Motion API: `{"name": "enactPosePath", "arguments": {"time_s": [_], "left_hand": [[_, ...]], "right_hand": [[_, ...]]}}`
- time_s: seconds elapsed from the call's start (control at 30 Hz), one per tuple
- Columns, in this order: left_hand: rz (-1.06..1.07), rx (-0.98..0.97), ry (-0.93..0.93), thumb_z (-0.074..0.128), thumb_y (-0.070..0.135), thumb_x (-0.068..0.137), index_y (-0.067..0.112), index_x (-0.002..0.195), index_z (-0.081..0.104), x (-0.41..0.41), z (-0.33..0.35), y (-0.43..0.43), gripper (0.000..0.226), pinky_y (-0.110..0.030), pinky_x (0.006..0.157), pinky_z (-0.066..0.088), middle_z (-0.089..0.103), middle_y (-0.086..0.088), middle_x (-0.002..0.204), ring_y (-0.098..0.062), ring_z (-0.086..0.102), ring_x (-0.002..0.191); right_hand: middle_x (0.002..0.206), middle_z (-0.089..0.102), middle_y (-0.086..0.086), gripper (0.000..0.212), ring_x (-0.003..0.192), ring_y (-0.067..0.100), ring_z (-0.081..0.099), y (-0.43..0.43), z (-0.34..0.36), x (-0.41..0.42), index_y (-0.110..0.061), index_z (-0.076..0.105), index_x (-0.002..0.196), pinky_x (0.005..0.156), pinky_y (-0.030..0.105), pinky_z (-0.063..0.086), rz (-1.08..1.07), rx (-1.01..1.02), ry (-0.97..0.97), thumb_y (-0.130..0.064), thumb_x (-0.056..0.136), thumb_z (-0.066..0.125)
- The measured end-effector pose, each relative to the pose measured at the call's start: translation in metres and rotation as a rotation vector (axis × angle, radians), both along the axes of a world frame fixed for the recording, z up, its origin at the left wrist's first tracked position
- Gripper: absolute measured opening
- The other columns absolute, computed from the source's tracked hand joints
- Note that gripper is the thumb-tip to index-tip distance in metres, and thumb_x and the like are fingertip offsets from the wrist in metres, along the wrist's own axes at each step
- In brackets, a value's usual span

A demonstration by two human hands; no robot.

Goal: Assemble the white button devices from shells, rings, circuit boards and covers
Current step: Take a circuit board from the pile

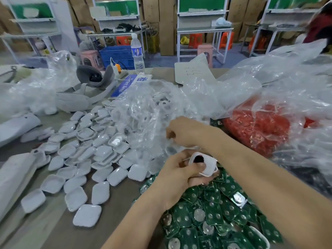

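While over boards [215, 209], shell [209, 167] in left grip [179, 170].

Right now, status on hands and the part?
Left hand grips white shell. Right hand at clear bag, grasp unclear. Circuit boards piled beneath, nothing blocking.

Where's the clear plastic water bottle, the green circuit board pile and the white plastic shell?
Clear plastic water bottle [138, 58], head view, its body.
Green circuit board pile [215, 219], head view, a middle board.
White plastic shell [209, 167], head view, its side.
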State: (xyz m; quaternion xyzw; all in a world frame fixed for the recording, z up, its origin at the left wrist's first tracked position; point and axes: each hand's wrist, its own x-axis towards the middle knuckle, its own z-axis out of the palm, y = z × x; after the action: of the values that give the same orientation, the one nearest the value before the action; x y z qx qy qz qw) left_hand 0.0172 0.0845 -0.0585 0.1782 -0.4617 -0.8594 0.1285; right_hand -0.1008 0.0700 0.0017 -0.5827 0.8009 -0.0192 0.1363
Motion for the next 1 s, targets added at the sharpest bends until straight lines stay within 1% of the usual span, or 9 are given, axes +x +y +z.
{"name": "enactPosePath", "arguments": {"time_s": [0.17, 0.3, 0.43, 0.63, 0.7, 0.77, 0.83, 0.9, 1.0], "left_hand": [[0.003, -0.014, -0.006, 0.057, -0.012, 0.090, 0.002, 0.102, 0.066, 0.000, 0.001, -0.001, 0.020, -0.027, 0.069, 0.059, 0.070, -0.018, 0.102, -0.029, 0.073, 0.085], [0.013, -0.031, -0.020, 0.060, -0.011, 0.089, 0.014, 0.087, 0.077, 0.001, -0.002, -0.002, 0.030, -0.027, 0.070, 0.059, 0.067, -0.021, 0.111, -0.033, 0.073, 0.091], [0.009, -0.023, 0.009, 0.061, -0.010, 0.087, 0.013, 0.088, 0.077, 0.001, -0.001, -0.005, 0.028, -0.028, 0.070, 0.060, 0.066, -0.019, 0.111, -0.032, 0.073, 0.090], [0.052, -0.061, -0.018, 0.063, -0.008, 0.087, 0.015, 0.088, 0.077, -0.001, -0.007, -0.011, 0.027, -0.030, 0.074, 0.060, 0.066, -0.016, 0.111, -0.033, 0.071, 0.096], [0.075, -0.045, -0.021, 0.064, -0.009, 0.086, 0.012, 0.090, 0.076, 0.000, -0.008, -0.014, 0.024, -0.031, 0.074, 0.060, 0.064, -0.019, 0.115, -0.034, 0.071, 0.098], [0.091, -0.023, -0.012, 0.065, -0.010, 0.085, 0.010, 0.088, 0.076, 0.000, -0.010, -0.017, 0.023, -0.031, 0.073, 0.060, 0.062, -0.020, 0.117, -0.032, 0.072, 0.094], [0.099, -0.010, -0.005, 0.065, -0.010, 0.085, 0.010, 0.086, 0.076, -0.001, -0.011, -0.019, 0.023, -0.031, 0.071, 0.060, 0.062, -0.020, 0.116, -0.033, 0.072, 0.092], [0.108, 0.003, -0.008, 0.065, -0.010, 0.084, 0.010, 0.084, 0.077, -0.002, -0.013, -0.020, 0.023, -0.032, 0.071, 0.061, 0.065, -0.019, 0.113, -0.034, 0.072, 0.093], [0.111, 0.025, -0.007, 0.072, -0.002, 0.076, 0.010, 0.086, 0.077, -0.004, -0.014, -0.022, 0.016, -0.032, 0.070, 0.061, 0.071, -0.018, 0.108, -0.036, 0.072, 0.094]], "right_hand": [[0.101, 0.067, 0.003, 0.021, 0.090, 0.022, 0.063, 0.013, -0.008, -0.019, -0.014, 0.067, 0.101, 0.081, 0.028, 0.050, -0.018, -0.011, -0.005, -0.003, 0.083, 0.066], [0.072, 0.053, -0.010, 0.017, 0.075, 0.015, 0.057, 0.038, -0.005, -0.050, -0.015, 0.068, 0.094, 0.056, 0.017, 0.039, -0.111, -0.025, 0.010, -0.007, 0.080, 0.074], [0.071, 0.050, -0.016, 0.017, 0.077, 0.012, 0.052, 0.062, 0.002, -0.077, -0.019, 0.070, 0.096, 0.058, 0.016, 0.035, -0.147, 0.036, 0.087, -0.017, 0.080, 0.075], [0.092, 0.067, -0.016, 0.021, 0.083, -0.006, 0.058, 0.071, 0.017, -0.078, -0.031, 0.068, 0.098, 0.066, 0.008, 0.042, -0.183, -0.044, -0.115, -0.016, 0.083, 0.070], [0.081, 0.072, -0.013, 0.019, 0.072, -0.005, 0.062, 0.067, 0.030, -0.080, -0.030, 0.072, 0.085, 0.064, 0.009, 0.043, -0.234, -0.192, -0.121, -0.013, 0.081, 0.068], [0.064, 0.071, -0.007, 0.022, 0.058, 0.001, 0.065, 0.062, 0.044, -0.094, -0.024, 0.071, 0.073, 0.057, 0.012, 0.047, -0.372, -0.519, -0.198, -0.005, 0.081, 0.064], [0.069, 0.072, -0.001, 0.023, 0.067, 0.011, 0.069, 0.051, 0.053, -0.118, -0.017, 0.071, 0.071, 0.065, 0.025, 0.055, -0.522, -0.657, -0.135, -0.002, 0.082, 0.059], [0.096, 0.072, 0.010, 0.013, 0.090, 0.025, 0.068, 0.035, 0.050, -0.141, -0.005, 0.074, 0.088, 0.082, 0.037, 0.055, -0.578, -0.369, 0.019, -0.004, 0.083, 0.062], [0.118, 0.065, 0.017, 0.027, 0.107, 0.032, 0.060, 0.016, 0.023, -0.160, -0.001, 0.068, 0.111, 0.092, 0.036, 0.049, -0.507, -0.010, 0.167, -0.005, 0.085, 0.062]]}}
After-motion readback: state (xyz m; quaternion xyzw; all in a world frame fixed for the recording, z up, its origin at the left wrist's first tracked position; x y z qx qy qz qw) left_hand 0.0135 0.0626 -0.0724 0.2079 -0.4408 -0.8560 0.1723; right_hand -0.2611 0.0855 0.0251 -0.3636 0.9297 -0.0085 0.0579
